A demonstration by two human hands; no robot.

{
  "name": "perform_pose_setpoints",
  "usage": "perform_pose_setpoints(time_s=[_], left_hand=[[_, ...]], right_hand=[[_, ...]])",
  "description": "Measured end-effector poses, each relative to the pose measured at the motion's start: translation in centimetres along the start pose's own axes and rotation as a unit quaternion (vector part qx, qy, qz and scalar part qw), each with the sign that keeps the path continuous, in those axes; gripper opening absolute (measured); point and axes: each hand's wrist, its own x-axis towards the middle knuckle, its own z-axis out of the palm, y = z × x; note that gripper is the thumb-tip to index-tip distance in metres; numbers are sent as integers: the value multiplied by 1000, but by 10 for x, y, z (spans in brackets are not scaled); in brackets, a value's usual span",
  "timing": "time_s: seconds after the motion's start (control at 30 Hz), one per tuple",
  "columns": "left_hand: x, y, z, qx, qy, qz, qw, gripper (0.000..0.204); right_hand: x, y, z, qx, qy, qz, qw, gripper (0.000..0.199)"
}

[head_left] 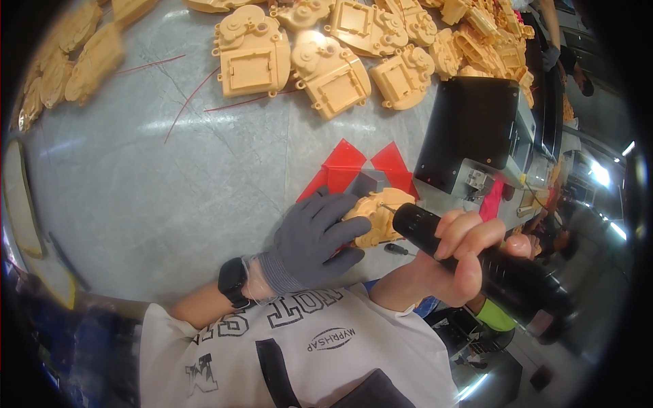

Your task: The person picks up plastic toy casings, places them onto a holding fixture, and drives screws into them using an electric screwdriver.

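Note:
My left hand [316,231], in a grey glove, grips a yellow plastic housing [381,221] from its left side. The housing rests against a grey block [369,182] set among red pieces on the table. My bare right hand [469,248] is wrapped round a black electric screwdriver [418,224], held slanting. Its thin bit reaches the top of the housing; whether a screw sits under the tip is too small to tell. Below the housing lies a small black-handled screwdriver [396,249].
Several yellow housings [252,58] lie across the far side of the grey table [170,177], with a heap [483,41] at the far right. More parts [95,61] lie far left. A black box-shaped machine [469,129] stands right. Red wires [190,102] lie loose. Other people are beyond the right edge.

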Motion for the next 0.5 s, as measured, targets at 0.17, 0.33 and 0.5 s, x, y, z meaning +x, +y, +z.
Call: perform_pose_setpoints(time_s=[0.17,0.33,0.5], left_hand=[[1,1,0,-7,-4,-2,1000,50],[6,2,-10,-31,-24,-1,999,55],[43,15,-58,-68,68,13,995,58]], right_hand=[[2,2,-1,2,-3,-2,1000,56],[2,2,-4,9,-10,-18,1000,57],[4,3,3,19,35,-4,999,56]])
